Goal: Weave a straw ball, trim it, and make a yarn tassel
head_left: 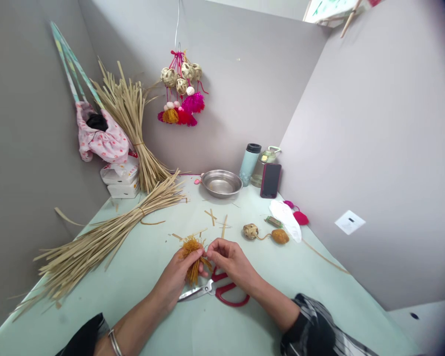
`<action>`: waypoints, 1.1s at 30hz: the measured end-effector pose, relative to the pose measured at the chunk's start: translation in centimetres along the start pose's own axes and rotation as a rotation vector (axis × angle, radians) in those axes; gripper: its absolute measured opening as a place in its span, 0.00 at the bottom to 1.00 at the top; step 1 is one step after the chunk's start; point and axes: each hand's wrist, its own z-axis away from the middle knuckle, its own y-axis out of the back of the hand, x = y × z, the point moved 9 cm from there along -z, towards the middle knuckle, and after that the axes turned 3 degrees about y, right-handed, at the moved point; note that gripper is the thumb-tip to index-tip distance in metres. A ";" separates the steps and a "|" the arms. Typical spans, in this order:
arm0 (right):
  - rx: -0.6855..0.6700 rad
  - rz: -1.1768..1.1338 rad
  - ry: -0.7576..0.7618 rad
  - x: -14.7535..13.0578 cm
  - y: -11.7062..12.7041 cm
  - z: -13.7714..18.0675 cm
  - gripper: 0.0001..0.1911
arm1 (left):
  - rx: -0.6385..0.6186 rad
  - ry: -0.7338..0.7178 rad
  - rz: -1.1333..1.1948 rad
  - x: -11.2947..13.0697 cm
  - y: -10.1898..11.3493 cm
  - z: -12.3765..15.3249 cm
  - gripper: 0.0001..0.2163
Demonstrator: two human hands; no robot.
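My left hand (185, 265) is closed around a mustard-yellow yarn tassel (192, 245), its cut strands sticking out above and below the fingers. Close against it, my right hand (227, 254) pinches thumb and forefinger together at the tassel's right side. A thin dark line, perhaps thread, shows near those fingertips, but what they grip is too small to make out. Beneath both hands lie red-handled scissors (232, 295), blades pointing left and partly opened. To the right, a woven ball (250, 231) is joined by a cord to a mustard yarn bundle (281, 236).
Bundled straw strips (107, 232) lie along the left side; another bundle (133, 133) leans on the wall. A metal bowl (221, 183), tumbler (249, 165) and phone (270, 180) stand at the back. Woven balls with tassels (181, 89) hang above. Pink yarn (300, 218) lies right.
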 end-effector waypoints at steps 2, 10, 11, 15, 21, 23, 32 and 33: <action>0.002 -0.011 -0.006 0.0 0.0 0.0 0.19 | -0.001 0.000 -0.002 0.0 0.0 0.0 0.11; -0.028 -0.065 -0.020 0.1 -0.4 0.1 0.15 | -0.011 -0.008 -0.032 0.2 -0.3 0.0 0.10; -0.040 -0.077 -0.020 0.0 -0.5 0.1 0.15 | -0.014 -0.012 -0.038 0.3 -0.4 0.0 0.10; -0.079 -0.116 -0.019 0.1 -1.1 0.2 0.12 | -0.017 -0.042 -0.074 0.5 -0.4 0.0 0.09; -0.085 -0.109 -0.020 0.1 -1.3 0.3 0.05 | -0.004 -0.031 -0.068 0.2 -0.3 -0.1 0.07; -0.078 -0.097 -0.018 0.1 -1.2 0.3 0.04 | -0.003 -0.015 -0.045 0.1 -0.3 0.0 0.08; -0.085 -0.059 0.005 -0.4 -1.1 0.2 0.09 | -0.027 -0.021 -0.031 0.2 -0.6 0.0 0.10; -0.079 -0.046 0.010 -0.4 -0.9 0.2 0.11 | -0.028 -0.028 -0.034 0.2 -0.5 -0.1 0.10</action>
